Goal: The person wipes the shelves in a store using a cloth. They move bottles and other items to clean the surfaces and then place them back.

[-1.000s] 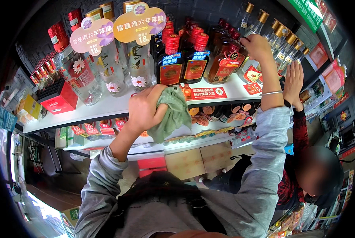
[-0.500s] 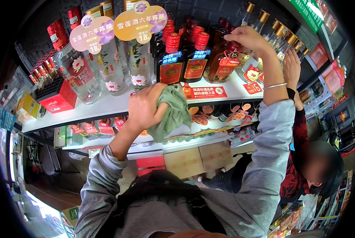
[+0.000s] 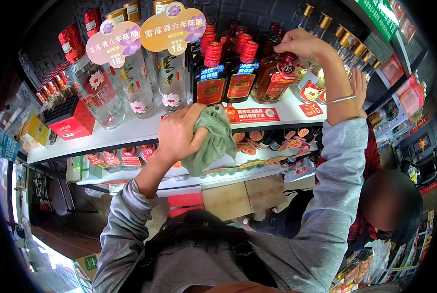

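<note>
My left hand is closed on a crumpled green cloth at the front edge of the white shelf; the cloth hangs over that edge. Over to the right, my right hand has its fingers curled at the red cap of an amber liquor bottle with a round tag on its neck. The palm hides part of the grip. Left of this bottle stand dark red-capped bottles with red labels. A clear bottle with a red and yellow label is beside my right wrist.
Tall clear bottles with paper signs and a red box line the left. Gold-capped bottles stand at the back right. A co-worker is at the right, one hand beyond my wrist. Cartons lie below.
My right forearm has shifted slightly right, while its fingers stay at the bottle cap. The left hand and cloth barely move. The co-worker's arm and head have shifted slightly.
</note>
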